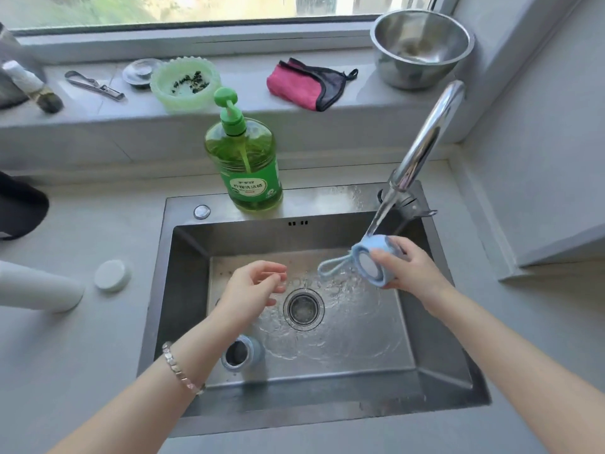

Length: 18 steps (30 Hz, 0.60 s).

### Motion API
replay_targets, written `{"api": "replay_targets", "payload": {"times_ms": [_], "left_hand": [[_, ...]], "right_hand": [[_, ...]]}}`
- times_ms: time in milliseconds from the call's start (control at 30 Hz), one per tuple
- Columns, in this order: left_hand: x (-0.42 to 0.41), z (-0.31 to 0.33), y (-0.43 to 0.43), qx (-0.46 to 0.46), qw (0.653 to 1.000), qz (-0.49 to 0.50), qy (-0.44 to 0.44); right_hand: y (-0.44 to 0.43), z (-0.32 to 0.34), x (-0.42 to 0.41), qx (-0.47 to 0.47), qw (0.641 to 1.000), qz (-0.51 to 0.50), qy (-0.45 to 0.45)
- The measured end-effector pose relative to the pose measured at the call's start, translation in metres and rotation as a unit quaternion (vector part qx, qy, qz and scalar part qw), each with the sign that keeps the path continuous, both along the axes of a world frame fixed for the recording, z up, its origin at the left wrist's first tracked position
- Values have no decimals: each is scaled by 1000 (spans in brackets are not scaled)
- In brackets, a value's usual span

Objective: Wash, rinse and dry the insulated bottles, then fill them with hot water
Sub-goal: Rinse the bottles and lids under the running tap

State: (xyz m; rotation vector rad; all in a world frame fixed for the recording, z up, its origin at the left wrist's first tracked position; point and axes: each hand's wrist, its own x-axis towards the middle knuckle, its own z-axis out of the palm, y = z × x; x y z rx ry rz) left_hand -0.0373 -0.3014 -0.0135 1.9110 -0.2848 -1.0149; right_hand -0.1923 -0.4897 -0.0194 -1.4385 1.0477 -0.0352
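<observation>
While water runs, the sink (435,339) holds most of the work, with the tap (425,132) slanting in from the back right. The white bottle (36,286) lies on its side on the counter to the left, well apart from both my hands, its long axis running left to right.

The blue bottle (244,353) seems to stand upright in the near-left part of the basin with its open mouth up, just beside my left forearm. It sits back toward me from my left hand (252,290), which is clearly the nearer one. That hand hangs over the basin, fingers loosely curled and holding nothing.

My right hand (409,267) grips the cap (373,260) under the stream (376,221), fingers wrapped round its closed end. The cap lies sideways with its axis roughly level. Its open face points left, toward my other hand, and the water strikes its upper wall. I judge I must tip that opening up to rinse inside. The loop (330,265) trails left.
</observation>
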Motion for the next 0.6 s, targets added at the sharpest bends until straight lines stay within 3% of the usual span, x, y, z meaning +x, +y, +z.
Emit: {"api": "replay_targets", "payload": {"times_ms": [100,233,367,433,600], "left_hand": [[-12,-5,19,19,1000,-12,12],[-26,-9,45,27,999,4,40],[-32,-5,70,30,999,-7,22],[-35,-1,80,25,999,-34,-1],[-39,20,95,4,973,-208,-98]], "right_hand": [[21,3,-23,-177,982,65,32],[44,0,-37,-302,945,128,1],[63,-11,-40,-336,925,168,61],[76,-8,-37,-347,918,193,20],[125,5,-6,-278,889,351,-98]]}}
